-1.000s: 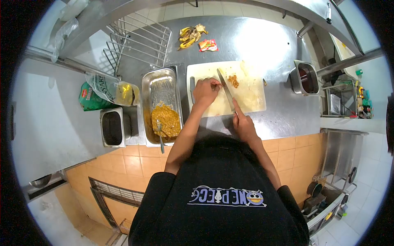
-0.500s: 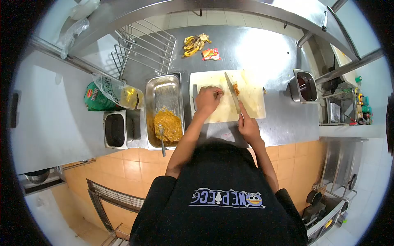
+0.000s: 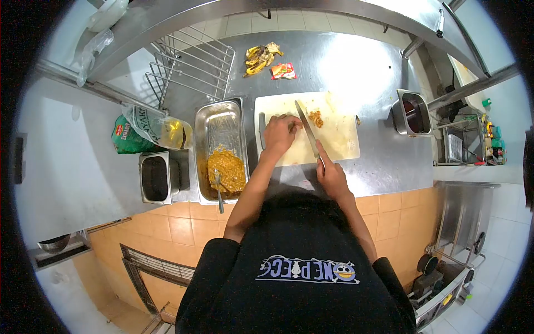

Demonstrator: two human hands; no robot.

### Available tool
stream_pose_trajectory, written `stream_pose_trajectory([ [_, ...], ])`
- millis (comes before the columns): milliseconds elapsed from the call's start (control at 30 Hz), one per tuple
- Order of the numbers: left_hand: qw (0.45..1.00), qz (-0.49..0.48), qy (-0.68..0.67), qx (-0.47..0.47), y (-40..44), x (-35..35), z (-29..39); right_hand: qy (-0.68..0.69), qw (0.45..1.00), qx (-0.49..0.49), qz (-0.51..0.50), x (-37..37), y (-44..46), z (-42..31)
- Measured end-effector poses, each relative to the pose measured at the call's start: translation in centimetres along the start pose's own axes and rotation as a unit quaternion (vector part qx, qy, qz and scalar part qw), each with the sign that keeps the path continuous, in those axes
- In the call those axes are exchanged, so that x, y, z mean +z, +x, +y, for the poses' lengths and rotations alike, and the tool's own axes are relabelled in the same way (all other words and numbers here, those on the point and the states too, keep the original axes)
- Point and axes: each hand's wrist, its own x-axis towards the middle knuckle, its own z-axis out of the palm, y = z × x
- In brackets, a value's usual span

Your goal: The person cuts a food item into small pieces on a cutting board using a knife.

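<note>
My right hand point(image 3: 332, 177) grips a long kitchen knife point(image 3: 307, 125) by its handle, its blade slanting up and left across the white cutting board point(image 3: 339, 145). Just left of the blade, my left hand point(image 3: 281, 133) rests on the board with bent fingers. Whatever those fingers may hold is hidden. A small heap of chopped orange-brown food point(image 3: 316, 118) lies right of the blade, apart from it. Left of the board stands a long steel pan point(image 3: 218, 114) holding lumpy orange-yellow mash point(image 3: 227, 170), with a spoon point(image 3: 219, 195) leaning in it.
Banana peels point(image 3: 260, 58) and a red packet point(image 3: 283, 71) lie behind the board. A wire rack point(image 3: 194, 64) stands back left, near a green pouch point(image 3: 129, 136) and an oil bag point(image 3: 172, 133). Steel containers stand left point(image 3: 156, 178) and right point(image 3: 412, 114). A shelf rail point(image 3: 311, 6) crosses above.
The knife has shifted left, closer to my left hand, and the chopped heap now sits clear of its blade. My left hand stays at nearly the same spot.
</note>
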Motion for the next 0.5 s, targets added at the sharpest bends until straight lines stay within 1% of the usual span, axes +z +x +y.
stream_pose_trajectory([
  [167, 1.0, -0.003, -0.006, 0.01, 0.1, 0.3, -0.3, 0.015, 1.0, -0.002, 0.008, 0.6, -0.2, -0.2],
  [233, 1.0, -0.006, -0.012, -0.01, 0.3, 0.3, -0.3, -0.033, 0.999, -0.001, -0.012, 0.1, 0.0, -0.5],
  [267, 1.0, -0.005, -0.011, -0.006, 0.5, 0.2, -0.2, -0.033, 0.999, -0.001, -0.007, -0.3, 0.4, -0.5],
  [333, 0.999, -0.02, -0.023, -0.01, 0.4, -0.1, -0.1, -0.013, 0.997, 0.049, -0.051, -1.3, 1.0, -0.3],
  [367, 1.0, -0.018, -0.023, -0.008, 0.3, -0.1, 0.0, -0.014, 0.998, 0.047, -0.049, -1.4, 1.2, -0.2],
  [433, 1.0, -0.009, -0.021, 0.004, 0.0, 0.0, -0.2, -0.022, 0.999, 0.026, 0.001, -1.5, 1.4, -0.2],
  [467, 1.0, -0.006, -0.02, 0.001, -0.1, 0.1, -0.5, -0.021, 1.0, 0.022, -0.001, -1.6, 1.3, -0.2],
  [500, 0.999, 0.005, -0.021, 0.03, -0.1, 0.2, -0.7, -0.01, 1.0, 0.029, -0.005, -1.8, 1.3, -0.2],
])
